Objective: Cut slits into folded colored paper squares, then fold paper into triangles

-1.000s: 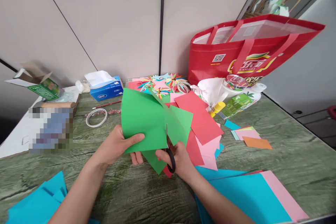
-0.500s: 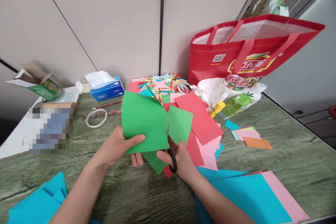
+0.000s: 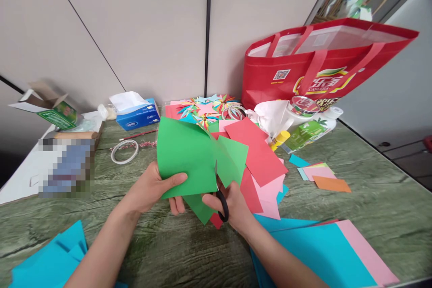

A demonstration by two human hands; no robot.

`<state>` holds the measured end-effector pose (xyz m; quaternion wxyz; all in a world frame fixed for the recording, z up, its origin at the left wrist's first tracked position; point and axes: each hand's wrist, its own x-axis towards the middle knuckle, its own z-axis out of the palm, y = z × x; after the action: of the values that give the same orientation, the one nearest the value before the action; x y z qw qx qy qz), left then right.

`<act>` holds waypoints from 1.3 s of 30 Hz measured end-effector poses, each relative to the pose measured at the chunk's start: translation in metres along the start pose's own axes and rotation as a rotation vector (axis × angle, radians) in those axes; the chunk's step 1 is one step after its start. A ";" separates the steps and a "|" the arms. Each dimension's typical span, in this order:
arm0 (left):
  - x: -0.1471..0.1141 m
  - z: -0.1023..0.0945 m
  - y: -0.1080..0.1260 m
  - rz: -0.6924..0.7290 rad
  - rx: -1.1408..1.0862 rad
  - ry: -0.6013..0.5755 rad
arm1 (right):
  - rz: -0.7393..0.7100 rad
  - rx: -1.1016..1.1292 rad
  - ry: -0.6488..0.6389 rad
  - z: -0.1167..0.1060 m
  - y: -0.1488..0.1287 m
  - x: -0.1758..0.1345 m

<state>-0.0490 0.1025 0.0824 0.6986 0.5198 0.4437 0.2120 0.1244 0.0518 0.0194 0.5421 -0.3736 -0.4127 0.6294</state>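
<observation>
Near table's front edge, my left hand pinches green paper; right hand grips scissors, blades in paper.

The green sheet is matt, smooth paper, like the red sheets and the blue sheets lying flat. The scissors show a glossy black plastic handle. The tabletop looks like green-stained wood with a rough visible grain, the red bag has a shiny plastic-like skin, and the tissue box is printed card.
</observation>
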 end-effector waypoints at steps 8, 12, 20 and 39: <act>0.000 0.001 0.001 -0.013 -0.012 0.005 | -0.002 0.018 0.015 0.002 0.000 -0.001; 0.000 0.000 0.000 -0.012 -0.001 0.010 | 0.010 -0.027 0.022 0.001 -0.001 -0.001; 0.000 0.001 0.001 0.005 -0.026 -0.015 | -0.009 0.001 0.046 0.003 -0.004 0.000; 0.000 0.003 0.002 0.009 -0.045 -0.018 | 0.031 -0.054 0.071 0.004 -0.006 -0.001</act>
<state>-0.0463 0.1018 0.0843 0.7130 0.5079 0.4302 0.2206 0.1230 0.0511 0.0264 0.5363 -0.4167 -0.4042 0.6126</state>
